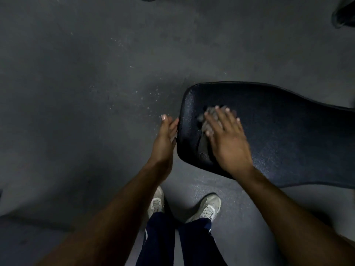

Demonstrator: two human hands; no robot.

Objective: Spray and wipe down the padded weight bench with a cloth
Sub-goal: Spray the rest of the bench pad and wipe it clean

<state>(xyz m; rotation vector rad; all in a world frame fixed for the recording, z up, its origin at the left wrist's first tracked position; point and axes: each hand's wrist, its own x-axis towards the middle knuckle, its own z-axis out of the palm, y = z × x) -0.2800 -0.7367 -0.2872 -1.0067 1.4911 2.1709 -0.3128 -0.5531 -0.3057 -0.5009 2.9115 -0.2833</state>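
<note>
You are in the wiping step: your right hand [223,135], fingers spread, presses the grey cloth [208,121] flat on the black bench pad [288,135]. Your left hand [166,137], fingers straight and together, rests against the pad's end. Next, I judge, sweep the cloth along the unwiped length.

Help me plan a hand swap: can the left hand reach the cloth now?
Probably yes. The left hand touches the end of the bench, only bare padding between it and the cloth, though the right hand covers most of it.

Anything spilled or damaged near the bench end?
White flecks dot the floor off the bench pad's rounded end; droplets or debris, cannot tell. A dark line beside the cloth under the right hand may be tear or shadow.
</note>
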